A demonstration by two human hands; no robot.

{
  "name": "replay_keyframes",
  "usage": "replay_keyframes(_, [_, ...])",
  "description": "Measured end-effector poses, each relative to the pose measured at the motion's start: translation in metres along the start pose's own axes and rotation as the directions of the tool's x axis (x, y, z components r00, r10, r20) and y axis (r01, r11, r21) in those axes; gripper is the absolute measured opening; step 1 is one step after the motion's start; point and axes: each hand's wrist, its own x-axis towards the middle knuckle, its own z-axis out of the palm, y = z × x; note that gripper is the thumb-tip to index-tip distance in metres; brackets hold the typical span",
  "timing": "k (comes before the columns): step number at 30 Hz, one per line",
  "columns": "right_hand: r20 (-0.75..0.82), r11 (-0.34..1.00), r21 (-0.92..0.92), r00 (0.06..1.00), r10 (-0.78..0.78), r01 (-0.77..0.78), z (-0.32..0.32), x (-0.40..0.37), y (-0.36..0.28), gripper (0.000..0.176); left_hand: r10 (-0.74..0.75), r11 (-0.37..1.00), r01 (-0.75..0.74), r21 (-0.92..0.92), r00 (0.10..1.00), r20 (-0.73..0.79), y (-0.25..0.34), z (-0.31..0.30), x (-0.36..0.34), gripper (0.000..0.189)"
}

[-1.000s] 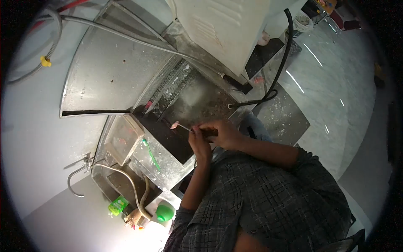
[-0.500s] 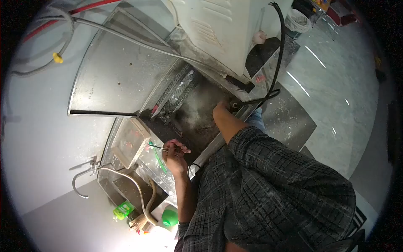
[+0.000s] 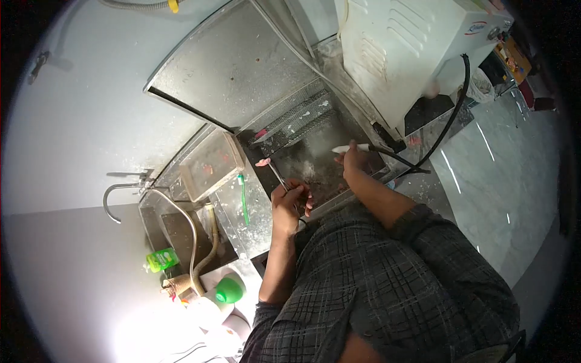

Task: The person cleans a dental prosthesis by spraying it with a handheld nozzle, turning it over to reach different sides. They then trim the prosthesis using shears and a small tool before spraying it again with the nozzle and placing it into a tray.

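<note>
My left hand (image 3: 288, 203) is closed round a thin metal tool (image 3: 278, 175) above the near left part of the metal basin (image 3: 315, 163). A small pink piece (image 3: 262, 162) is at the tool's far end. My right hand (image 3: 354, 162) grips a white nozzle (image 3: 351, 148) over the basin's right side, its tip pointing left. A black hose (image 3: 393, 156) runs from the nozzle's back end to the right. Pale haze hangs in the basin near the nozzle tip.
A white machine (image 3: 399, 54) stands behind the basin at the right. Left of the basin are a shallow tray (image 3: 209, 166) and a green toothbrush (image 3: 243, 199). Farther left are a curved tap (image 3: 115, 190), a green bottle (image 3: 162, 260) and a green bowl (image 3: 229, 290).
The view has shifted, and the scene sits farther right. My left hand has turned, so the tool now points up and left over the basin's edge. The nozzle in my right hand now shows.
</note>
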Motion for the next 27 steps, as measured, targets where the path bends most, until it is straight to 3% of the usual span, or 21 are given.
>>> replay_keyframes(1, [0.234, 0.994, 0.024, 0.966, -0.114, 0.111, -0.003, -0.003, 0.001, 0.041, -0.006, 0.998, 0.007, 0.059, 1.0, -0.009, -0.001, -0.002, 0.002, 0.014])
replay_keyframes(2, [0.235, 0.993, 0.015, 0.964, -0.121, 0.121, -0.01, -0.019, -0.007, 0.041, -0.002, 0.999, 0.002, 0.047, 1.0, -0.01, 0.001, -0.002, 0.005, 0.014])
replay_keyframes(4, [0.582, 0.912, 0.183, 0.707, -0.4, 0.366, -0.036, -0.056, -0.026, 0.037, -0.015, 0.978, 0.028, 0.209, 0.998, -0.063, 0.004, 0.0, 0.005, 0.013])
replay_keyframes(5, [0.581, 0.916, 0.168, 0.714, -0.391, 0.364, -0.049, -0.079, -0.039, 0.037, -0.027, 0.979, 0.04, 0.199, 0.997, -0.068, 0.003, -0.001, 0.007, 0.013])
replay_keyframes(7, [0.618, 0.84, 0.133, 0.618, -0.486, 0.526, -0.068, -0.118, -0.063, 0.033, -0.134, 0.958, 0.139, 0.249, 0.99, -0.039, 0.001, -0.002, 0.015, 0.012])
replay_keyframes(8, [0.61, 0.844, 0.124, 0.631, -0.479, 0.521, -0.07, -0.124, -0.066, 0.033, -0.15, 0.956, 0.155, 0.248, 0.988, -0.036, 0.0, -0.001, 0.019, 0.012])
replay_keyframes(10, [0.509, 0.653, 0.318, 0.457, -0.73, 0.688, -0.071, -0.129, -0.073, 0.03, -0.191, 0.916, 0.204, 0.345, 0.979, -0.072, -0.003, 0.004, 0.027, 0.014])
replay_keyframes(12, [0.512, 0.636, 0.318, 0.437, -0.74, 0.704, -0.073, -0.13, -0.081, 0.028, -0.147, 0.894, 0.134, 0.427, 0.989, -0.003, -0.009, 0.008, 0.034, 0.018])
replay_keyframes(14, [0.478, 0.499, 0.311, 0.32, -0.818, 0.809, -0.069, -0.128, -0.089, 0.027, -0.263, 0.874, 0.241, 0.422, 0.965, -0.006, -0.014, 0.009, 0.044, 0.022])
replay_keyframes(15, [0.486, 0.482, 0.3, 0.302, -0.82, 0.823, -0.069, -0.126, -0.09, 0.025, -0.271, 0.868, 0.245, 0.431, 0.962, -0.001, -0.015, 0.01, 0.048, 0.022])
replay_keyframes(17, [0.483, 0.453, 0.279, 0.284, -0.828, 0.846, -0.063, -0.127, -0.091, 0.024, -0.282, 0.746, 0.227, 0.626, 0.959, -0.013, -0.015, 0.011, 0.053, 0.024])
replay_keyframes(21, [0.517, 0.422, 0.233, 0.255, -0.817, 0.876, -0.053, -0.124, -0.085, 0.023, -0.327, 0.688, 0.235, 0.686, 0.945, 0.003, -0.002, 0.021, 0.058, 0.025])
replay_keyframes(23, [0.504, 0.424, 0.236, 0.263, -0.823, 0.874, -0.045, -0.117, -0.078, 0.023, -0.361, 0.738, 0.303, 0.604, 0.932, -0.026, 0.0, 0.024, 0.059, 0.026])
replay_keyframes(25, [0.428, 0.186, 0.236, 0.07, -0.901, 0.954, -0.037, -0.11, -0.072, 0.026, -0.337, 0.697, 0.221, 0.682, 0.941, 0.039, 0.001, 0.022, 0.06, 0.026])
replay_keyframes(26, [0.425, 0.192, 0.238, 0.075, -0.902, 0.952, -0.036, -0.109, -0.071, 0.026, -0.315, 0.655, 0.132, 0.744, 0.943, 0.111, 0.001, 0.02, 0.06, 0.027])
replay_keyframes(27, [0.438, 0.201, 0.23, 0.083, -0.895, 0.952, -0.035, -0.109, -0.07, 0.028, -0.333, 0.699, 0.203, 0.685, 0.941, 0.061, -0.001, 0.019, 0.061, 0.026])
